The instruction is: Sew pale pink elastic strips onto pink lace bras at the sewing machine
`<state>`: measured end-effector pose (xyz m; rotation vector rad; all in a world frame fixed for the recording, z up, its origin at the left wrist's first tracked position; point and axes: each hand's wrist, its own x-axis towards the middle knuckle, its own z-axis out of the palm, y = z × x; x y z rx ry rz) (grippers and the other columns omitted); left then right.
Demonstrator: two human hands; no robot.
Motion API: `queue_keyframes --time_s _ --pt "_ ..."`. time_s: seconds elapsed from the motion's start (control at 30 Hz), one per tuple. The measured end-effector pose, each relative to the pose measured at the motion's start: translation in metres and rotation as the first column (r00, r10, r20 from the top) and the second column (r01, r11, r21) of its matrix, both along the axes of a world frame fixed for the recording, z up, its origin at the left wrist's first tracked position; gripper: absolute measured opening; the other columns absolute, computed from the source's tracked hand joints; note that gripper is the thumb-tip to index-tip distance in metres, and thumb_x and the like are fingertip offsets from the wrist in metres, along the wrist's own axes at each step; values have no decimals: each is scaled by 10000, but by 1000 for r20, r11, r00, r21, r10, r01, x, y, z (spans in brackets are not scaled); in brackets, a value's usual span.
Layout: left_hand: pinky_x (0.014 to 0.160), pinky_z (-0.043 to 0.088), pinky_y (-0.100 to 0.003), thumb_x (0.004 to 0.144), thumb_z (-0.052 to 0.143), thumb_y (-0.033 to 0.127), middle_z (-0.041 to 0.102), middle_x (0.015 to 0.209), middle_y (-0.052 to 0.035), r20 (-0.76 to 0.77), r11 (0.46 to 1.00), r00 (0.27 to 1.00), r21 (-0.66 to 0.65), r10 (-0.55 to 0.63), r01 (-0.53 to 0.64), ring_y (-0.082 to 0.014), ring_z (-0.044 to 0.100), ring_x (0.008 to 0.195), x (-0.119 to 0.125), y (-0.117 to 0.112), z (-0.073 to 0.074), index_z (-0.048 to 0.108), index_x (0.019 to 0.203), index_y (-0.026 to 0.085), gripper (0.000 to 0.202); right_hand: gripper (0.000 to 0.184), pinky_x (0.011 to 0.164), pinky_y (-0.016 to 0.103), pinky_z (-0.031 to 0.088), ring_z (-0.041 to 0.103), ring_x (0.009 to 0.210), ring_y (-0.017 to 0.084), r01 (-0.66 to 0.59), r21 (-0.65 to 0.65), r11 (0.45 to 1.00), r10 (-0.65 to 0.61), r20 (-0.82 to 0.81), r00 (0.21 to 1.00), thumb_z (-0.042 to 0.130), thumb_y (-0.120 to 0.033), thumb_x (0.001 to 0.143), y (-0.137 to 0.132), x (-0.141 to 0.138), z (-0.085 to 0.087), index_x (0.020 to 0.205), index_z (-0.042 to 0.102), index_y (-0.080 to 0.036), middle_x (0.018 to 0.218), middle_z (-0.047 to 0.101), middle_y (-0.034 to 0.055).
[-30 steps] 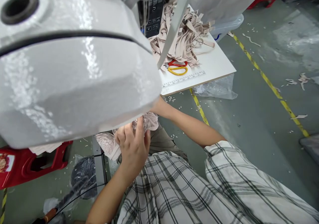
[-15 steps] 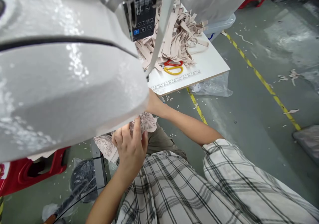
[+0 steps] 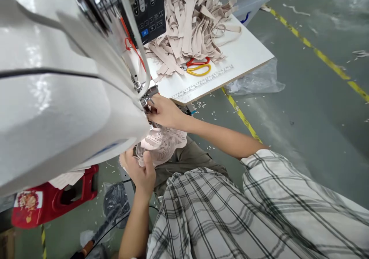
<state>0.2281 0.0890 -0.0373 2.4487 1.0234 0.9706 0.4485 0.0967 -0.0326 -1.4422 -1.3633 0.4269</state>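
Pale pink lace fabric (image 3: pixel 170 145) hangs below the head of a white sewing machine (image 3: pixel 57 109), bunched over my lap. At its left edge my left hand (image 3: pixel 140 170) grips the lace, thumb on the near side, with the fingertips partly covered by the machine head. My right hand (image 3: pixel 165 113) is up beside the needle and presser foot area (image 3: pixel 148 97), just above the lace. Its fingers are bent together, and the machine parts hide whatever they pinch.
A white table (image 3: pixel 248 55) at the back carries a heap of beige fabric strips (image 3: pixel 196 28), red-and-yellow-handled scissors (image 3: pixel 198 67) and a printed ruler (image 3: pixel 203 83). The machine's control panel (image 3: pixel 148 13) stands left of the heap. A red stool (image 3: pixel 54 209) is at lower left.
The view has shifted, exposing the needle area and more lace. My left hand has gone from lying on the lace to its left edge. My right hand now shows beside the needle.
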Motion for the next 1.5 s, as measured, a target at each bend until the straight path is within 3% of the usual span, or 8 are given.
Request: queue_keyframes --time_s 0.1,0.2,0.33,0.7,1.23,1.33,1.47,1.5 --pt "1014 431 -368 1013 389 424 589 1281 -168 59 969 998 -247 -16 30 -251 550 1222 -2 10 -7 536 1308 162 421 64 750 267 403 541 857 167 -2 4 1000 2 -16 1000 564 -171 797 1 -1 -2 858 562 -189 989 587 35" --pt "807 465 -294 1017 341 486 645 945 -76 26 926 999 -374 -41 48 -199 605 931 -2 16 -7 617 988 175 417 92 746 266 403 548 874 169 6 16 1000 -6 -10 1000 576 -149 790 1 -2 -3 874 579 -186 1010 596 39" --pt "556 303 -256 1005 351 525 351 592 39 -10 917 1000 -400 10 -14 -119 371 570 -1 17 -1 341 629 217 487 71 740 270 406 542 868 166 8 10 1000 -8 -10 1000 580 -172 810 -1 0 -3 880 589 -180 1018 599 46" --pt "542 247 -269 988 434 436 267 565 49 -70 942 997 -333 16 -38 -105 293 541 5 13 15 270 600 211 478 58 775 283 432 553 911 166 -2 20 1000 3 -10 1000 569 -165 801 0 2 -3 855 588 -173 1030 578 53" --pt "624 361 -236 944 506 461 570 674 18 -148 897 989 -439 -18 -49 -130 499 660 0 22 27 603 757 185 348 53 700 274 392 509 779 134 57 19 998 -52 -219 974 555 -131 730 -5 -9 1 766 582 -159 965 579 41" --pt "670 405 -252 918 525 559 639 762 -12 -157 720 977 -694 -143 -6 -159 565 731 -1 14 34 641 856 173 409 77 733 280 405 515 795 138 72 -1 997 -69 -319 945 583 -209 800 -19 -9 6 742 554 -167 909 558 33" --pt "684 473 -310 763 651 705 684 762 -64 169 56 942 -980 -288 193 -223 641 737 3 -26 23 678 945 146 589 199 655 264 406 477 687 107 -102 -52 993 66 -472 879 625 -326 854 -59 0 22 751 538 -180 813 537 -5" --pt "694 484 -325 712 673 739 691 765 -78 238 -45 930 -971 -279 235 -239 653 747 5 -38 14 685 956 141 645 200 621 256 402 468 657 102 -174 -53 983 123 -512 850 634 -338 858 -69 3 26 768 541 -185 785 540 -12"
